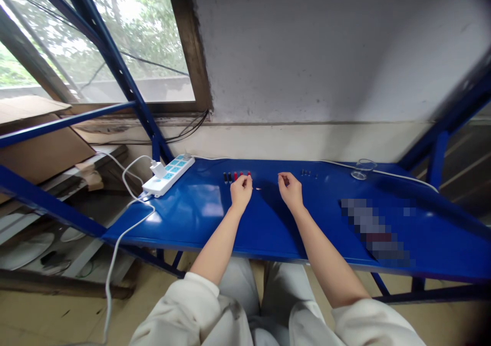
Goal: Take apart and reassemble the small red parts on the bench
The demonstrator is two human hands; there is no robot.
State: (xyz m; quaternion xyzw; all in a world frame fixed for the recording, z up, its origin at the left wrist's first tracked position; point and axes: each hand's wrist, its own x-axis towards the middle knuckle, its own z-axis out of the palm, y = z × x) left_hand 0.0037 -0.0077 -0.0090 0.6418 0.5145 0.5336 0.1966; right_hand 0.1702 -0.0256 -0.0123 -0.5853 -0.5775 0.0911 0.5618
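On the blue table (192, 218), a short row of small black pieces (227, 178) and red pieces (235, 176) stands near the back. My left hand (241, 192) is at the right end of this row, its fingers pinched at a red piece (249, 174). A tiny pale item (258, 188) lies just right of that hand. My right hand (290, 189) hovers further right with its fingertips pressed together; whatever they may hold is too small to name. Several tiny dark metal parts (306, 173) stand beyond it to the right.
A white power strip (169, 176) with a plug and cables lies at the table's left end. At the back right are a clear round container (359, 174) and a white cable (402, 178). A pixelated dark object (368, 226) lies at the right. Blue frame posts flank the table.
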